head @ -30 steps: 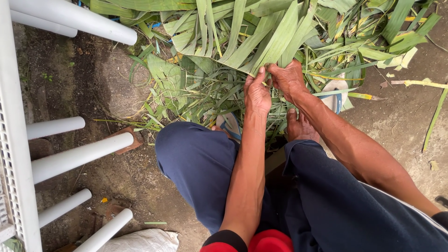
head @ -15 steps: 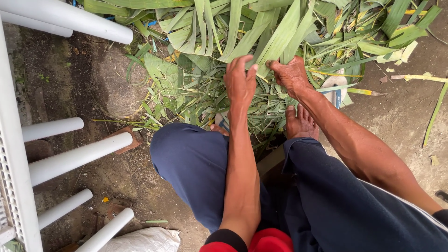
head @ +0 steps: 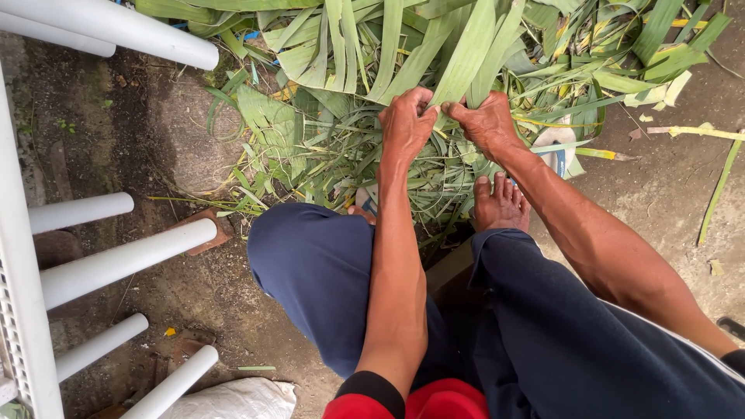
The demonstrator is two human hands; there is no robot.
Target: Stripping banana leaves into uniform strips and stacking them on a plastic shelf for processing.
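I sit with my knees in dark blue trousers [head: 318,264] over a heap of long green leaves [head: 349,46] on the ground. My left hand [head: 407,120] and my right hand [head: 487,122] meet at the lower end of one broad green leaf blade [head: 466,54], and both pinch it. The blade runs up and away from me toward the top of the view. My bare right foot [head: 500,203] rests on thin leaf strips just under the hands. The toes of my left foot peek out beside my left knee.
White plastic chair legs [head: 116,260] lie at the left, with another white leg [head: 116,27] at the top left. A white sack [head: 233,399] lies at the bottom. A blue-and-white object [head: 560,155] shows among the leaves at right. The concrete ground [head: 667,194] is damp, with scattered scraps.
Both hands have moved up and away from me, from the thin strips near my feet to the broad leaf, and have closed on its lower end.
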